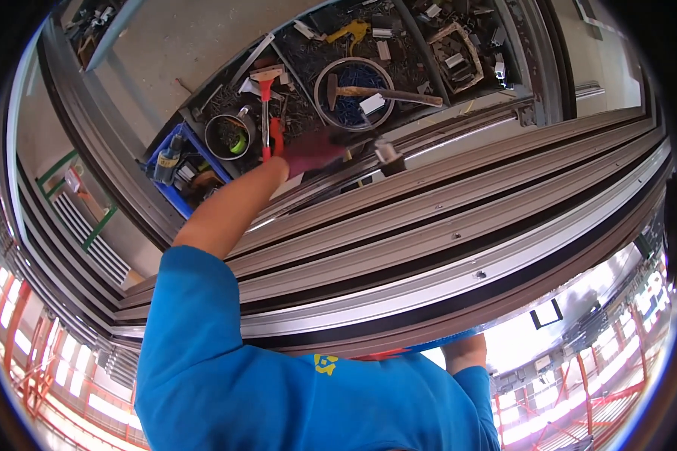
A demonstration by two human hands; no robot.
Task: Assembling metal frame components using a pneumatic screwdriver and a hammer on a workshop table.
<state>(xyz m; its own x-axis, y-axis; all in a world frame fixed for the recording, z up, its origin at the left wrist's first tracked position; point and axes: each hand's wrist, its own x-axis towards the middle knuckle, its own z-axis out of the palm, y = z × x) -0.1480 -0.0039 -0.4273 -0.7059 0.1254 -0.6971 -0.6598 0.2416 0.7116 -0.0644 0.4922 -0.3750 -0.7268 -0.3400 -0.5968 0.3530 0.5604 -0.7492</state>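
Observation:
My left hand (316, 152), in a dark red glove, reaches over the stacked frame profiles toward the tool bench. It is smeared by motion, so its grip cannot be made out. Just beyond it stands a round tub (354, 71) of blue screws, with a wooden-handled hammer (387, 93) lying across the top. To the right of the fingers, a small metal and dark block (388, 156) sits by the rails. A red-handled scraper (265, 105) lies left of the tub. My right forearm (466, 352) passes behind the profiles, and that hand is hidden.
Long grey and brown profiles (399, 225) span the front between my body and the bench. A metal cup (230, 137) and a blue bin (174, 194) with bottles are at the left. Compartments beyond hold loose screws, a yellow tool (349, 32) and small parts.

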